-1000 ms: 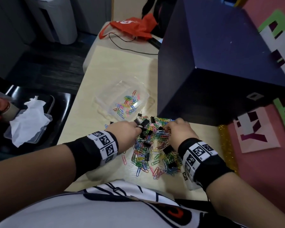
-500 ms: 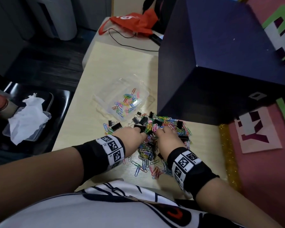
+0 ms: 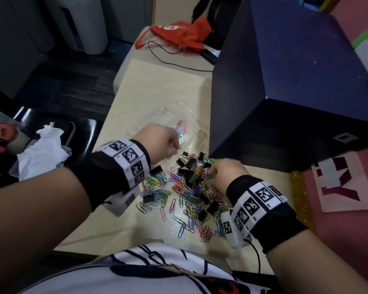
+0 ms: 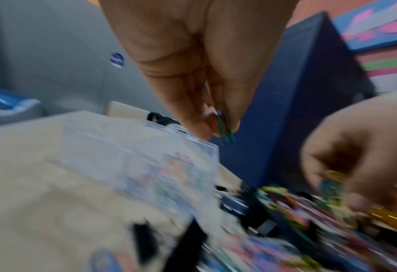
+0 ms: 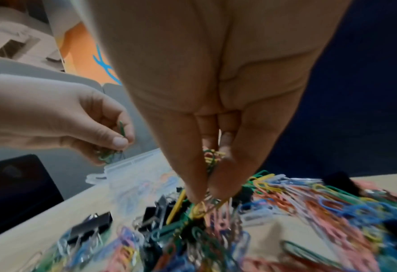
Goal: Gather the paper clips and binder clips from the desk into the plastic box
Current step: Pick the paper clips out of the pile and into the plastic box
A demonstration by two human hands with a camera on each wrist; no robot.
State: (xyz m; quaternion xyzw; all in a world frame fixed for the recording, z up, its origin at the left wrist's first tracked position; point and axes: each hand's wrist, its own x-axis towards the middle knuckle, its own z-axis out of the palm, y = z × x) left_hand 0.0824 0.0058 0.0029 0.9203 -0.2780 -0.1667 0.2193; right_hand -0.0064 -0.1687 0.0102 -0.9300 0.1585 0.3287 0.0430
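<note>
Pale wood desk [image 3: 164, 88] runs ahead of me, with a big dark blue box [image 3: 285, 81] standing on its right side and an orange bag [image 3: 179, 32] at the far end. On a black chair [image 3: 83, 132] to my left lies a crumpled tissue [image 3: 40, 151].

My left hand [image 3: 157, 143] hovers at the near edge of the clear plastic box [image 3: 191, 124], thumb and fingers pinched on green paper clips [image 4: 224, 123]. More coloured clips already lie inside the plastic box.

My right hand [image 3: 223, 172] is down in the heap of clips [image 3: 185, 187] just near of the plastic box, fingertips [image 5: 197, 191] pressed together round a small bunch of them, yellow and green among them. Black binder clips [image 3: 189, 164] sit mixed through the heap, most at its far side, close to the foot of the blue box. Loose clips trail off toward my shirt [image 3: 157, 272] at the desk's near edge.
</note>
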